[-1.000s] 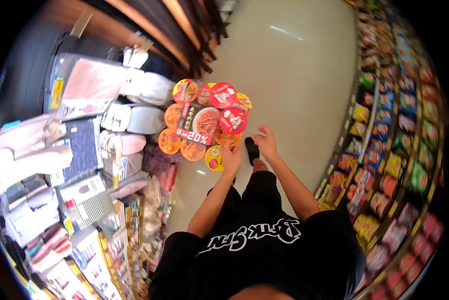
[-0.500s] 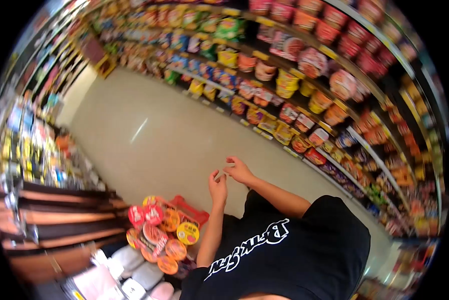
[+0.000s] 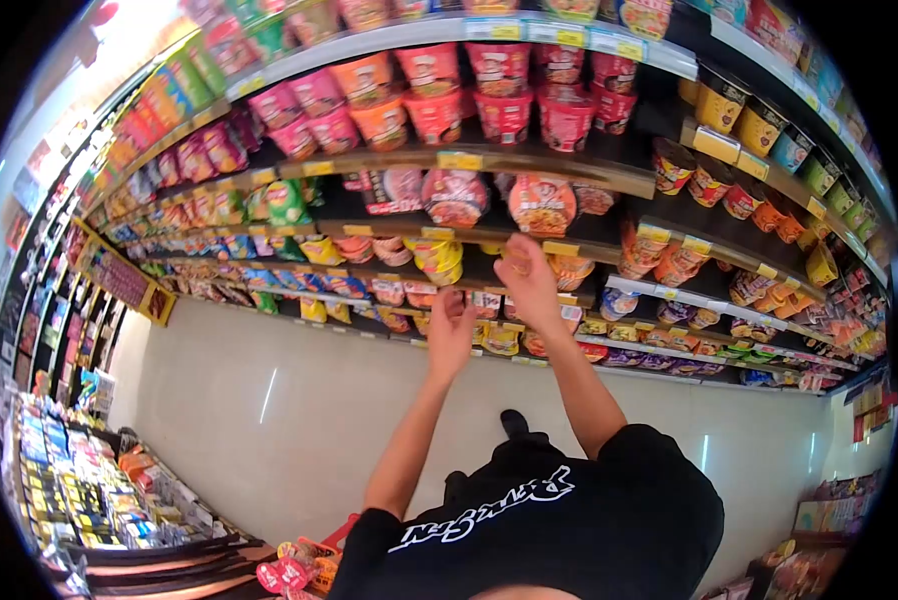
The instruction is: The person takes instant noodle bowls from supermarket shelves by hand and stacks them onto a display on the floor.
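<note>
My left hand (image 3: pixel 452 335) is raised in front of the lower shelves, fingers slightly bent and apart, holding nothing. Just beyond it are stacked yellow noodle cups (image 3: pixel 439 262). My right hand (image 3: pixel 529 283) reaches farther forward, empty, with loosely curved fingers. Right above its fingertips, a large red-and-white noodle bowl (image 3: pixel 542 207) sits on the middle shelf; I cannot tell whether they touch it. Another such bowl (image 3: pixel 455 198) stands to its left.
Red and pink noodle cups (image 3: pixel 502 95) line the shelf above. Chip bags (image 3: pixel 287 205) fill shelves at left. Behind my left arm, a red basket (image 3: pixel 341 530) holds several noodle cups (image 3: pixel 287 572). Pale floor (image 3: pixel 219 390) runs along the shelving.
My view has turned toward the shelves, which now look closer. Both hands have moved apart and forward to the shelving, the right one farther. The basket has shifted to the bottom edge.
</note>
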A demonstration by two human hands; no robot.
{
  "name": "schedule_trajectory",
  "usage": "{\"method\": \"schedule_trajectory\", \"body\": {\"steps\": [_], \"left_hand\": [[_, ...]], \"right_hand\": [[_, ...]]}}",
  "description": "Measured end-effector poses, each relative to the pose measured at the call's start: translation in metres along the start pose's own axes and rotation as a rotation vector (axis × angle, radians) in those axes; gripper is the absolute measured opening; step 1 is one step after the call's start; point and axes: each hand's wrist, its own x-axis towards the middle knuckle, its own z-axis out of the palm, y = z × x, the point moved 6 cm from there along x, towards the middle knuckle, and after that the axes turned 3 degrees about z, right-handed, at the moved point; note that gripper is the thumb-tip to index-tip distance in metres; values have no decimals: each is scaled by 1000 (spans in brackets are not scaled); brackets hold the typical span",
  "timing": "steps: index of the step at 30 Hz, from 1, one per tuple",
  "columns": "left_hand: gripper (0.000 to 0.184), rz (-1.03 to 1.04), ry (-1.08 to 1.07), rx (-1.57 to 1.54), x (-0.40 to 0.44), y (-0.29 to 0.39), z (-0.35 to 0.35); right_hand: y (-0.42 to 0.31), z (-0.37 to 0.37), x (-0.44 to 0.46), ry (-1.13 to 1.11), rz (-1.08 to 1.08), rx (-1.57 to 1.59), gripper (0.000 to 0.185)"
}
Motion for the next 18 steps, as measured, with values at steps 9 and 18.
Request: {"method": "schedule_trajectory", "body": {"steps": [9, 18], "left_hand": [[59, 426, -198, 312, 214, 122, 178], [57, 456, -122, 372, 276, 121, 218]], "right_hand": [[-81, -139, 198, 286, -264, -204, 48], [-65, -145, 254, 124, -75, -207, 44]]}}
